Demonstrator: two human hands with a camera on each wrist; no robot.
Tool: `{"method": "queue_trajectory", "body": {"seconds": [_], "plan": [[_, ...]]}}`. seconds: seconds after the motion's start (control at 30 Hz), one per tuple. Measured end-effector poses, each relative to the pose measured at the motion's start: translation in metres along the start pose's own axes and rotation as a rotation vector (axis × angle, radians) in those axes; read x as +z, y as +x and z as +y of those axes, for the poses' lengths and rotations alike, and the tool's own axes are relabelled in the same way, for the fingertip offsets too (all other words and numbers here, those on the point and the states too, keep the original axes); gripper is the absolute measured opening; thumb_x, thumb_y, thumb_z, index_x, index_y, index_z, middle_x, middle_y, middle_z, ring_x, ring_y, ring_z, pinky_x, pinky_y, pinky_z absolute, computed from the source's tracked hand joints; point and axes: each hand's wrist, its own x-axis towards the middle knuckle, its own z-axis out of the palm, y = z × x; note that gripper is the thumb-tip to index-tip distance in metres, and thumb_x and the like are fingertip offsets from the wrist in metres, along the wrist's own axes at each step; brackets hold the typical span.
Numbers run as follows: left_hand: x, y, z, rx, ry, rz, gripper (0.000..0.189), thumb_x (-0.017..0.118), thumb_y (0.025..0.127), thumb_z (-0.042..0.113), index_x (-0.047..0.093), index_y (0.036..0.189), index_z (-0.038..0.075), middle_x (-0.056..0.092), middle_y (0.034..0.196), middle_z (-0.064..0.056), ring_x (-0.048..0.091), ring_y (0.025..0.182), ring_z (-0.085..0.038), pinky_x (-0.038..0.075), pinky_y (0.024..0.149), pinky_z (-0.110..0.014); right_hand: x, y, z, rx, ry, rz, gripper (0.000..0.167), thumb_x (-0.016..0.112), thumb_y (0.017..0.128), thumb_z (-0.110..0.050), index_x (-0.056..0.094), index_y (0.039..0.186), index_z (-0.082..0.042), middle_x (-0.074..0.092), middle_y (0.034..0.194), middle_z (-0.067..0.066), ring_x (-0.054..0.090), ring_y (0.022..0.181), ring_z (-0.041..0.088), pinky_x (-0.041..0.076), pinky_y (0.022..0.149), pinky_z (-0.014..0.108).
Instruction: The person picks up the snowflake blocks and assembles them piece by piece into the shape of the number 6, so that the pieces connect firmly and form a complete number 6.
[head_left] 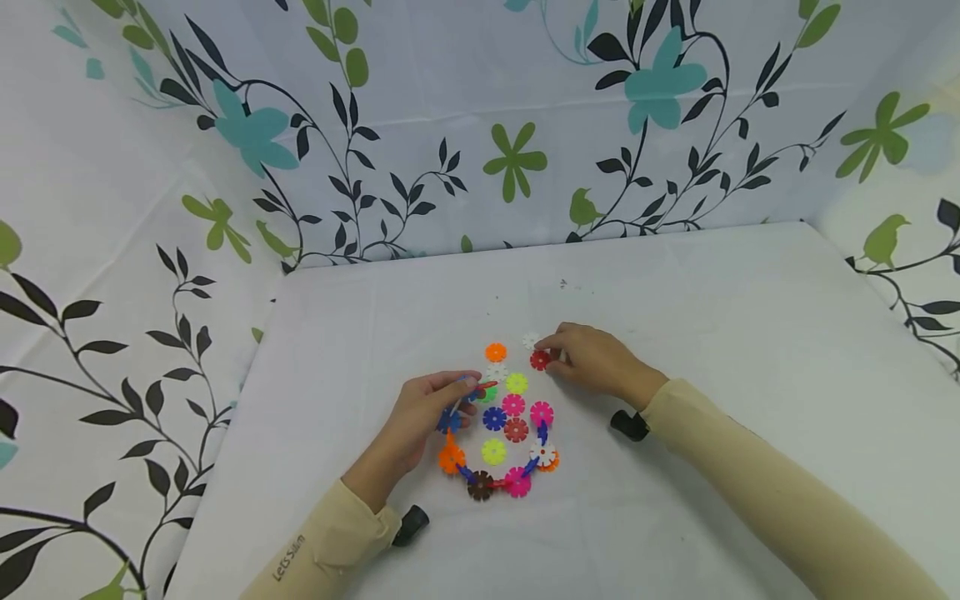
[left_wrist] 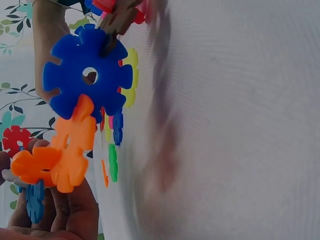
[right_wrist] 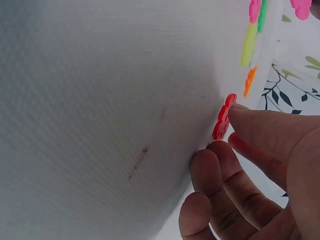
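My left hand (head_left: 435, 404) grips the upper left end of a curved chain of interlocking plastic flower discs, where a blue disc (head_left: 448, 420) and an upright red disc (left_wrist: 16, 141) show by the fingers. The chain runs through an orange disc (head_left: 452, 458), a brown disc (head_left: 481, 486) and a pink disc (head_left: 517, 482), then up the right side to another pink one. At the back right, my right hand (head_left: 596, 357) pinches a single red flower disc (right_wrist: 224, 117) at its edge, low over the table. A white disc (head_left: 531, 341) lies beside its fingertips, partly covered.
Inside and above the chain lie several loose discs, among them a dark blue disc (head_left: 494, 418), yellow discs (head_left: 493, 452) and an orange disc (head_left: 496, 352). A white cloth covers the table (head_left: 712, 333). Patterned curtain (head_left: 450, 125) stands behind and at the sides.
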Motion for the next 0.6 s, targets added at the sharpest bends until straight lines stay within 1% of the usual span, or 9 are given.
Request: {"method": "queue_trajectory", "body": {"seconds": [0.1, 0.2, 0.3, 0.43, 0.6], "plan": [[0.000, 0.000, 0.000, -0.004, -0.004, 0.003, 0.034, 0.066, 0.099, 0.026, 0.071, 0.124, 0.004, 0.071, 0.109, -0.019, 0.069, 0.085, -0.029, 0.059, 0.077, -0.032, -0.001, 0.000, -0.001, 0.006, 0.010, -0.006, 0.037, 0.077, 0.092, -0.023, 0.072, 0.127, -0.015, 0.064, 0.098, 0.000, 0.057, 0.079, 0.015, 0.052, 0.069, 0.028], [0.000, -0.001, 0.000, -0.007, -0.010, 0.005, 0.034, 0.064, 0.100, 0.023, 0.069, 0.127, 0.003, 0.072, 0.108, -0.015, 0.069, 0.085, -0.028, 0.059, 0.077, -0.032, -0.002, 0.001, 0.001, 0.006, 0.028, -0.007, 0.037, 0.075, 0.093, -0.022, 0.071, 0.128, -0.013, 0.066, 0.100, 0.002, 0.058, 0.081, 0.016, 0.053, 0.071, 0.029], [-0.001, -0.002, 0.000, -0.016, -0.012, 0.007, 0.035, 0.061, 0.100, 0.021, 0.068, 0.128, 0.002, 0.073, 0.109, -0.012, 0.069, 0.085, -0.026, 0.058, 0.078, -0.030, -0.003, 0.004, 0.003, 0.014, 0.046, -0.011, 0.039, 0.073, 0.094, -0.022, 0.069, 0.131, -0.010, 0.067, 0.103, 0.003, 0.061, 0.085, 0.017, 0.055, 0.077, 0.032], [-0.002, -0.002, 0.000, -0.027, -0.006, 0.015, 0.031, 0.061, 0.100, 0.021, 0.072, 0.125, 0.005, 0.073, 0.110, -0.011, 0.069, 0.088, -0.027, 0.057, 0.078, -0.028, -0.004, 0.010, 0.005, 0.034, 0.049, -0.013, 0.041, 0.072, 0.095, -0.025, 0.067, 0.133, -0.010, 0.068, 0.106, 0.006, 0.062, 0.093, 0.021, 0.056, 0.084, 0.036], [-0.003, -0.003, 0.000, -0.029, 0.013, 0.013, 0.029, 0.060, 0.100, 0.021, 0.073, 0.123, 0.007, 0.073, 0.112, -0.010, 0.070, 0.090, -0.026, 0.055, 0.079, -0.027, -0.004, 0.018, 0.009, 0.048, 0.051, -0.001, 0.041, 0.071, 0.095, -0.026, 0.067, 0.133, -0.010, 0.068, 0.106, 0.007, 0.062, 0.097, 0.024, 0.055, 0.088, 0.040]]}}
